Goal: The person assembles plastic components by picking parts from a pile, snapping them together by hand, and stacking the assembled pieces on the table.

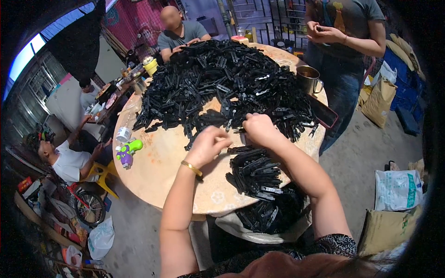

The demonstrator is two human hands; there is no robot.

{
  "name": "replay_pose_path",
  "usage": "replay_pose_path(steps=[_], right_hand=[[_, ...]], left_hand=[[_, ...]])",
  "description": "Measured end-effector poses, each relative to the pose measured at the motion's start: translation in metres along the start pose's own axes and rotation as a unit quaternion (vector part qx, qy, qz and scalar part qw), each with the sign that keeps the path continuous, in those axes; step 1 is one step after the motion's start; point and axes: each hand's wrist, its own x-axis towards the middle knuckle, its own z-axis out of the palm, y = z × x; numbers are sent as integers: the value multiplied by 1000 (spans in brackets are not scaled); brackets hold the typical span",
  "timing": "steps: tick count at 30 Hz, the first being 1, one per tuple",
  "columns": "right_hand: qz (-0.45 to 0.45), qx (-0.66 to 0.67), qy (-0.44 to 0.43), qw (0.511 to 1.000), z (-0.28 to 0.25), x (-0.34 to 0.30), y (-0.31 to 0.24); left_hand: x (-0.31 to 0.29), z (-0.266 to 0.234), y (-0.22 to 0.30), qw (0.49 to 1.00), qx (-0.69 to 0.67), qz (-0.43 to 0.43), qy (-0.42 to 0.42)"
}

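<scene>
A large heap of slim black plastic pieces (208, 78) covers the far half of a round, pale, flower-patterned table (160, 162). My left hand (208, 144) is at the heap's near edge, fingers curled toward the thumb and slightly blurred. To its right, my right hand (260, 129) is closed, knuckles up; whatever it holds is hidden. Between my forearms lies a smaller stack of the same black pieces (254, 173), roughly lined up, by the table's near edge. Below that edge, an open pale sack (252, 237) contains more black pieces.
A metal mug (308, 79) and a phone (323, 112) sit right of the heap. A green-purple toy (128, 153) and a white tub (123, 134) stand left. One person sits across, another stands far right handling something small. Sacks (379, 102) lie on the floor.
</scene>
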Motion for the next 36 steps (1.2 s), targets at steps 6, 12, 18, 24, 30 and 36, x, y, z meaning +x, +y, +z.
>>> replay_pose_path(steps=[6, 12, 18, 24, 30, 36], right_hand=[[-3, -15, -16, 1000, 11, 2, -7], [-11, 101, 52, 993, -1, 3, -12], [93, 410, 165, 892, -5, 10, -7], [121, 563, 131, 807, 8, 12, -1], [83, 523, 139, 837, 15, 12, -1], [137, 603, 205, 759, 7, 15, 1]], left_hand=[[2, 13, -21, 982, 186, -33, -22], [11, 14, -41, 981, -48, -76, 171], [13, 15, -19, 866, -447, -204, 96], [15, 21, -19, 813, -530, -227, 85], [12, 24, -10, 849, -486, -202, 47], [18, 23, -16, 824, -500, -229, 138]])
